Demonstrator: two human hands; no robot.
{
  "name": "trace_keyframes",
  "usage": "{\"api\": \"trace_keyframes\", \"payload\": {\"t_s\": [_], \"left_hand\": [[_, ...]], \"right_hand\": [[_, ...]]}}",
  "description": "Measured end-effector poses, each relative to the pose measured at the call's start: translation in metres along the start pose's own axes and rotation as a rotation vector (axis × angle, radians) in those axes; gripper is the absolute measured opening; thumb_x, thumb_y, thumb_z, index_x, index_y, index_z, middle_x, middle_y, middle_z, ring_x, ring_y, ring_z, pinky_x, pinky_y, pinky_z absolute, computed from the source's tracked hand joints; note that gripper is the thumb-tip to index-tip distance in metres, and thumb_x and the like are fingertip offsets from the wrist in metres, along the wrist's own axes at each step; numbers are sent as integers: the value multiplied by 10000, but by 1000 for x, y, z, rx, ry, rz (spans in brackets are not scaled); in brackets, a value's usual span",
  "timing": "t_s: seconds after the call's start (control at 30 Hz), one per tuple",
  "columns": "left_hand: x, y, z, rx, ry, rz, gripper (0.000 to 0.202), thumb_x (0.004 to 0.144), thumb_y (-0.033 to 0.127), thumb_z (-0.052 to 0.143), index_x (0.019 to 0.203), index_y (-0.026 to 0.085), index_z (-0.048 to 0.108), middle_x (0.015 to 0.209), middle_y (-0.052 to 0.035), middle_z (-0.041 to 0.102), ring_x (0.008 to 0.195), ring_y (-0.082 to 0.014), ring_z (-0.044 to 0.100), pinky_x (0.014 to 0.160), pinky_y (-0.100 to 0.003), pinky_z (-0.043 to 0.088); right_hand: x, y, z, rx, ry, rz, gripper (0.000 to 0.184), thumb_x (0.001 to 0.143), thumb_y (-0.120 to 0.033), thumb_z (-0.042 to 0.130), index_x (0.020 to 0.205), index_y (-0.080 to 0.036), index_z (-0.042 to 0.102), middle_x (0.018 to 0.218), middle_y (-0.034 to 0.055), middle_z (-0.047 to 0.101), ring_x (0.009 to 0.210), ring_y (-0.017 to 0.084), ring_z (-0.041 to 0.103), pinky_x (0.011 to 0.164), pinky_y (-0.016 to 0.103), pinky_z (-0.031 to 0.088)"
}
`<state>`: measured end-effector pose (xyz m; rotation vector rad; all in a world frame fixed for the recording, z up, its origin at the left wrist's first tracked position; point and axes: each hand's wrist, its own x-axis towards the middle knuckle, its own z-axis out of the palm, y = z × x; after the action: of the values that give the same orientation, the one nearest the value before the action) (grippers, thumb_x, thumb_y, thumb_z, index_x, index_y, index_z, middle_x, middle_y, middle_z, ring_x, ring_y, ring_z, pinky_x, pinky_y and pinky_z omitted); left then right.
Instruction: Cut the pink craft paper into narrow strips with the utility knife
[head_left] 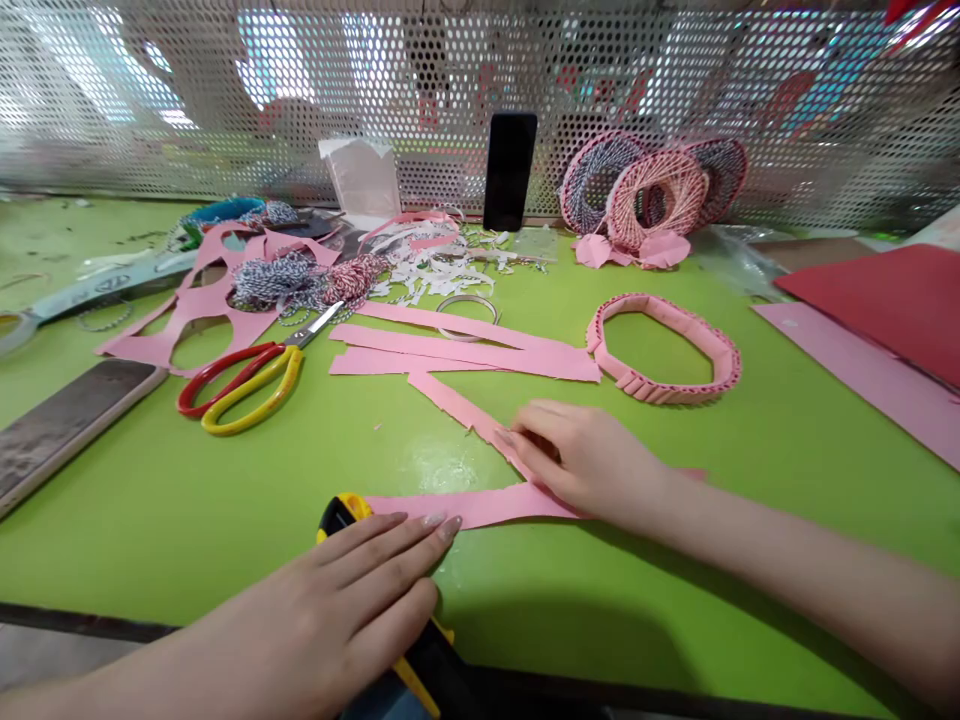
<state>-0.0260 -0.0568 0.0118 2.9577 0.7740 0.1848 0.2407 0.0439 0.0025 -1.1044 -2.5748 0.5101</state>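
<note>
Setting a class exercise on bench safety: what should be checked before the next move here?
Right hand flat on the pink paper strip: ok.
Left hand resting on the yellow-and-black tool: ok.
Tool's working end: cannot tell, hidden under the hand.
Diagonal pink strip has straight edges: not ok, ragged.
Red-and-yellow scissors lying away from both hands: ok.

A craft workshop: a bright green surface (187,520) before a perforated metal screen (225,100) holds pink paper strips (465,350), red-and-yellow scissors (315,327), white paper offcuts (427,272) and twine-wrapped paper rings (656,200).
</note>
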Motion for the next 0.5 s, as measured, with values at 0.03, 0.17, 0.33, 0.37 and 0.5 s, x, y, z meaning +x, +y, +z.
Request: {"api": "trace_keyframes", "payload": {"t_s": [0.03,0.17,0.33,0.37,0.5], "left_hand": [[-1,-1,0,-1,-12,6,589,705,-6,421,1270,132,510,1516,-116,416,1433,-202,313,1159,-361,307],[-4,-2,1,10,-36,27,637,678,28,440,1306,126,474,1532,-125,384,1447,-229,277,1147,-379,334],[-1,0,0,13,-27,15,649,645,53,428,1289,117,467,1527,-136,395,1453,-234,265,1151,-393,330],[0,0,0,13,-19,14,647,643,58,427,1287,113,466,1526,-139,398,1454,-234,263,1151,-390,332],[2,2,3,4,-3,13,611,663,68,431,1271,114,483,1512,-135,423,1449,-224,279,1152,-372,336]], "right_hand": [[-1,2,-2,19,-18,19,230,973,-249,496,772,-158,559,717,18,576,615,146,522,572,268,325],[-6,1,-8,31,-68,41,283,937,-424,578,850,-155,565,767,23,597,645,163,540,571,274,349],[-2,-16,-8,-83,-120,-53,270,916,-397,620,925,-128,593,855,63,609,751,209,576,621,306,402],[1,-21,-8,-107,-147,-65,263,914,-384,624,929,-124,596,871,71,611,767,217,579,625,311,406],[19,-40,-1,-159,-248,-107,252,925,-372,611,942,-121,596,917,91,621,823,240,587,628,319,401]]}}
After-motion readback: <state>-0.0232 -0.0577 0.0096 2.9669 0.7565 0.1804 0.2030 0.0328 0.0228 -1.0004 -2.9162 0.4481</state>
